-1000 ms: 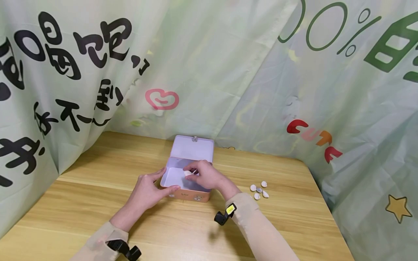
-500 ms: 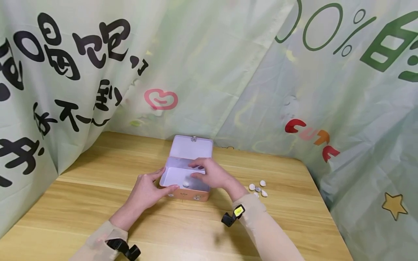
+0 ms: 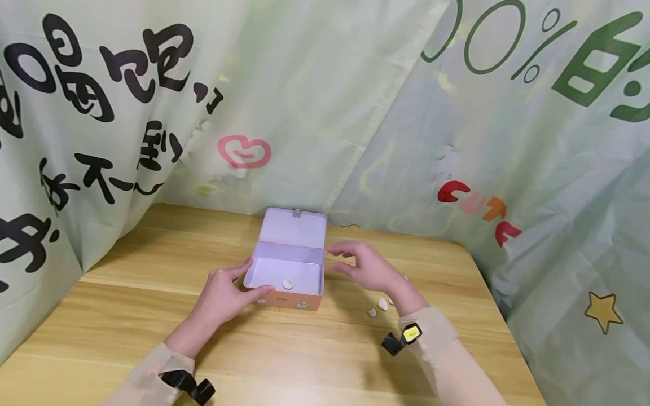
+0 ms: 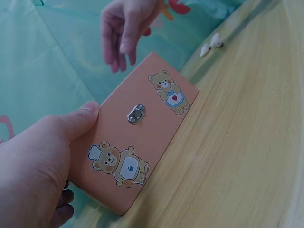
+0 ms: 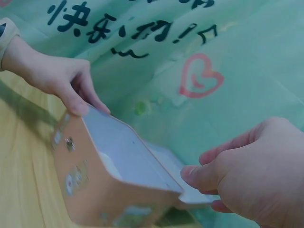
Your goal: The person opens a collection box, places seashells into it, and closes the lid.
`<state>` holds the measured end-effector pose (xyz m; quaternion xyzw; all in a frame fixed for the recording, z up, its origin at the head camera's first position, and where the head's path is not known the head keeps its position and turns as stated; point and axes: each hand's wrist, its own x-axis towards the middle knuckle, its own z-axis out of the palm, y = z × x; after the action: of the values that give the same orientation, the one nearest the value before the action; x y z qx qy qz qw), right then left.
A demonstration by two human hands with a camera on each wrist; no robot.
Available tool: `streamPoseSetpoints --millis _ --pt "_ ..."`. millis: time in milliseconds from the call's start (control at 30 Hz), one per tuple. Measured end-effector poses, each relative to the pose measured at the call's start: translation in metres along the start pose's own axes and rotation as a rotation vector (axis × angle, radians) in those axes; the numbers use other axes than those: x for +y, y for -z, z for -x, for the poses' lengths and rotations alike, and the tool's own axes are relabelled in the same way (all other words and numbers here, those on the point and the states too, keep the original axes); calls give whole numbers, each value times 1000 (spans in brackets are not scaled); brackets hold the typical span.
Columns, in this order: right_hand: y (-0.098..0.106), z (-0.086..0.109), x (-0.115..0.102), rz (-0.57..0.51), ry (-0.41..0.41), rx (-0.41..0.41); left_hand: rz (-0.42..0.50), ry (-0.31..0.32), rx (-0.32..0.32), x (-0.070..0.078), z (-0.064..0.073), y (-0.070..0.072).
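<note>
An orange tin box (image 3: 290,301) with bear pictures on its front stands on the table, its pale lilac lid (image 3: 293,228) tipped back. My left hand (image 3: 223,298) grips the box's left end, thumb at the front rim and fingers round the side. Inside, near the front wall, lies a small white shell (image 3: 288,284). Just off the box's right side, my right hand (image 3: 369,267) hangs in the air with loosely bent fingers and nothing between them. In the right wrist view its thumb and fingertips appear in front of the lid.
Several white shells (image 3: 383,304) lie on the wooden table (image 3: 304,361) at the right, partly hidden by my right wrist. A printed curtain (image 3: 304,113) hangs behind the table and along its sides.
My right hand has let go of the white shell inside the box and moved out to the right, over the box's side. The left hand keeps its hold on the box.
</note>
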<state>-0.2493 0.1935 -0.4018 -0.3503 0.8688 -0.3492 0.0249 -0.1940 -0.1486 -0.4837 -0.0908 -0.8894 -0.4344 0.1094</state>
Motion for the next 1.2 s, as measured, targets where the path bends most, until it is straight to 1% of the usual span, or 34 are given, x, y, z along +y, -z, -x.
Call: streamPoseSetpoints --millis 167,333,467,667,867,1000,1200 --pt "15 24 13 28 -46 35 -4 -4 3 0 0 0" --pt "26 46 24 43 -57 76 -5 -2 0 1 -1 0" --pt "32 65 38 41 -99 103 -1 6 -10 0 0 0" --pt "38 90 63 34 -174 147 9 5 -8 1 -1 1" --pt "36 107 88 36 -247 182 9 -5 1 0 0 1" --pt "34 115 100 32 -300 199 7 -2 -1 -1 0 1" --pt "30 122 114 71 -325 237 5 1 -3 -1 -1 0"
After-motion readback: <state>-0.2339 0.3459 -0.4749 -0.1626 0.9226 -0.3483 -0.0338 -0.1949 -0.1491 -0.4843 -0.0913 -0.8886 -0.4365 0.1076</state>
